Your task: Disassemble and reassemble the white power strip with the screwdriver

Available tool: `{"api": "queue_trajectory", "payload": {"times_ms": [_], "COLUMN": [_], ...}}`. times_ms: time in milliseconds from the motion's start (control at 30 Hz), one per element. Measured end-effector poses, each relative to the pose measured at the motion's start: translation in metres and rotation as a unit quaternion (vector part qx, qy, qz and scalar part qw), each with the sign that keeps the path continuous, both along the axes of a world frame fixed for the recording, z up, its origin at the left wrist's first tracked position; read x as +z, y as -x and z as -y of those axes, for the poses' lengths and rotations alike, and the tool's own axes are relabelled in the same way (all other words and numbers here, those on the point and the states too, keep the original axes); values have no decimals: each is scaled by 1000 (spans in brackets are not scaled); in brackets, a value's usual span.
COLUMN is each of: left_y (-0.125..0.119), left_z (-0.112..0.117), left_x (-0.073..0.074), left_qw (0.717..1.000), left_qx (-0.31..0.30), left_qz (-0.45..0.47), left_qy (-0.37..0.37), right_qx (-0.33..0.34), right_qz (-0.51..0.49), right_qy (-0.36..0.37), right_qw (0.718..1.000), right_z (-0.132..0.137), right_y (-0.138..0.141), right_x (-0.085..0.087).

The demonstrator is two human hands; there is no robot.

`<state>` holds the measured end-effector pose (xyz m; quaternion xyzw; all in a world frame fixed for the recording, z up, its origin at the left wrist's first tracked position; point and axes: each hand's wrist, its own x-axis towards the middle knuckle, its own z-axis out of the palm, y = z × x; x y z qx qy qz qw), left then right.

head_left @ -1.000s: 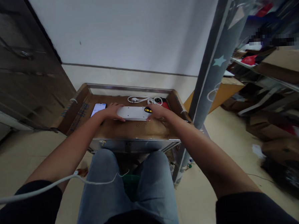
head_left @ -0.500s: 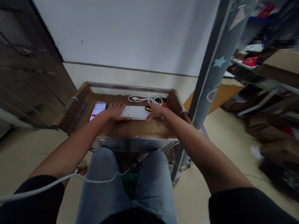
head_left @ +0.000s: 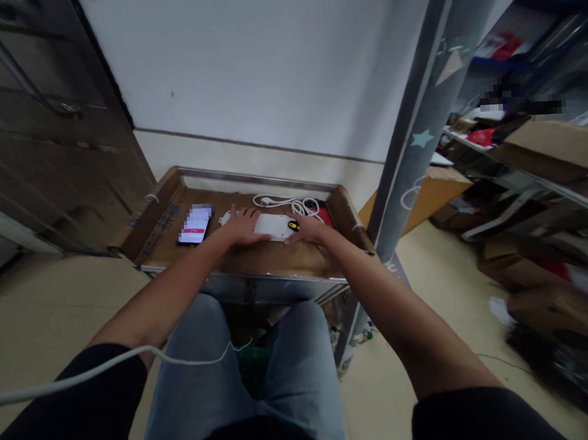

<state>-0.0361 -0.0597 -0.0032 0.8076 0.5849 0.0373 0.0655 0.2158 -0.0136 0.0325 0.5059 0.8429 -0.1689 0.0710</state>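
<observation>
A white power strip (head_left: 270,226) lies on the brown cardboard-lined tray table (head_left: 237,262), its flat face with small screw holes upward. My left hand (head_left: 244,226) wraps over its left part, and the hanging tab at that end shows past my fingers. At the other end my right hand (head_left: 308,227) is closed around what looks like a screwdriver (head_left: 293,226); only its black-and-yellow handle end shows. That hand also rests against the strip. Behind it the white cord (head_left: 300,203) lies coiled, with its plug (head_left: 267,200) to the left.
A lit phone (head_left: 194,225) lies left of my left hand. Next to the coil is a red object (head_left: 324,213), partly hidden. A grey post (head_left: 407,129) stands at the table's right. Cardboard boxes (head_left: 555,311) fill the far right. A white cable (head_left: 148,352) crosses my left arm.
My left hand has slid right along the strip, so its left end tab now shows. The strip sits slightly lower in view and the camera has turned a little.
</observation>
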Motion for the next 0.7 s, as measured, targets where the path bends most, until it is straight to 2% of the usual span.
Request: {"api": "queue_trajectory", "payload": {"times_ms": [100,200,400,700], "left_y": [-26,-41,-39,-46], "left_z": [-6,-12,-18,-23], "left_x": [2,-1,-8,-6], "left_qw": [998,996,996,997], "left_qx": [-38,-64,-69,-65], "left_qz": [44,52,46,34], "left_qy": [-16,-25,-33,-35], "right_qx": [4,-1,-22,-11], "right_qz": [0,8,50,80], "right_qy": [-3,-3,1,-14], "right_qw": [1000,1000,999,997], "right_z": [3,3,0,12], "right_y": [-1,-3,-3,3], "right_x": [2,4,6,7]}}
